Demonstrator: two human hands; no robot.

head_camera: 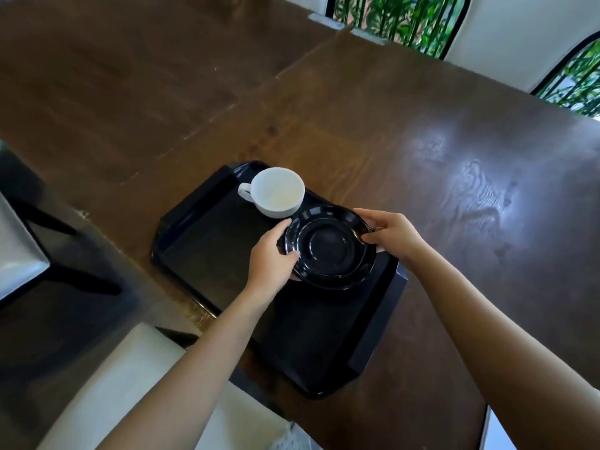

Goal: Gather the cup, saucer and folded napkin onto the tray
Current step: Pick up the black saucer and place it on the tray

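A black tray (207, 254) lies on the dark wooden table (422, 157). An empty white cup (276, 193) stands in the tray's far corner, handle to the left. Over the tray's right side both hands hold a glossy black saucer (331, 248): my left hand (271, 256) grips its left rim and my right hand (389, 235) grips its right rim. A small white patch shows under my right hand at the tray's edge; I cannot tell whether it is the napkin.
White chair seats stand at the near left (123, 384) and far left (16, 254). More white chair backs (519, 37) line the table's far side, with green plants behind. A seam (259, 89) runs between two joined table tops.
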